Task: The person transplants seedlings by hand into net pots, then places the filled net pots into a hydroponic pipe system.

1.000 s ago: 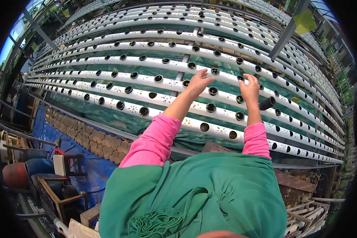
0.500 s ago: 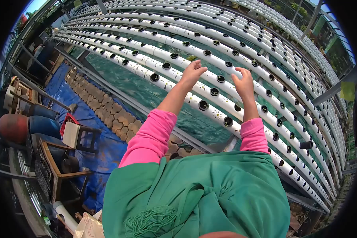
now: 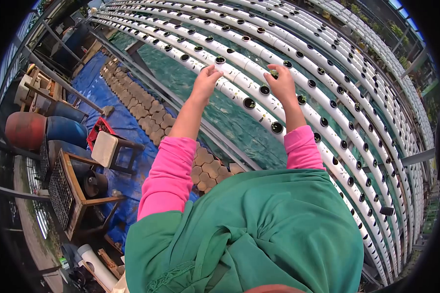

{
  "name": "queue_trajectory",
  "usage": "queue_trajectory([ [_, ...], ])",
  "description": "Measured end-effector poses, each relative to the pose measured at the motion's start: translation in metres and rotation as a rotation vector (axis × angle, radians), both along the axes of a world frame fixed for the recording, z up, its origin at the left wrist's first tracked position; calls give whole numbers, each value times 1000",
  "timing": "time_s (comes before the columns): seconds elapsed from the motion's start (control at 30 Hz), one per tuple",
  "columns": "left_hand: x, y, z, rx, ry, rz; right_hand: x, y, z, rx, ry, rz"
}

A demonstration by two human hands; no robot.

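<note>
My left hand point(image 3: 207, 84) is raised over the white pipes, thumb apart from the bent fingers, with nothing visible in it. Just beyond its fingertips, a black net pot point(image 3: 220, 60) sits in a hole in a white pipe point(image 3: 249, 84). My right hand point(image 3: 284, 85) is held further right, its thumb and forefinger parted. A small green seedling point(image 3: 274, 73) shows in the gap between them, in line with the pots of that pipe row. Whether the fingers touch it, I cannot tell. Nearer my body, a pot with a seedling point(image 3: 249, 103) stands in the closest pipe.
Many parallel white pipes with planted holes stretch across the view above green sheeting point(image 3: 176, 73). To the left lie hexagonal paving blocks point(image 3: 149, 115), a blue tarp point(image 3: 85, 80), a stool point(image 3: 107, 149), a wooden-framed crate point(image 3: 66, 195) and barrels point(image 3: 66, 133).
The view has shifted, so pipes and floor items appear further right. Both hands sit further left in view, and the right hand's thumb and forefinger now frame a seedling.
</note>
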State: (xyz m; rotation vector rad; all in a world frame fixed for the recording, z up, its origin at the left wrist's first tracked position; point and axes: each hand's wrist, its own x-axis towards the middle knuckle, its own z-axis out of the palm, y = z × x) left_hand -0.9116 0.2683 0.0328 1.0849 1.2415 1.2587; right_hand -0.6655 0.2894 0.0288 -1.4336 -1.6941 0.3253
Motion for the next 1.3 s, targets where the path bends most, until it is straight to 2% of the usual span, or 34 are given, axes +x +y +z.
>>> queue_trajectory([
  [0.23, -83, 28, -11, -76, 38, 86, -68, 52, -10, -126, 54, 30],
  [0.37, -127, 73, -20, -59, 37, 77, -107, 104, -19, -52, 53, 86],
  [0.57, -160, 148, -23, -124, 66, -14, -161, 171, -32, -119, 82, 31],
  [0.73, -179, 183, -27, -83, -22, -56, -192, 209, -35, -172, 43, 17],
  [0.97, -175, 239, -63, -139, -12, -254, -195, 215, -52, -271, 51, -57],
  [1.3, -164, 304, -86, -159, 90, -655, -201, 209, -87, -409, 125, -386],
])
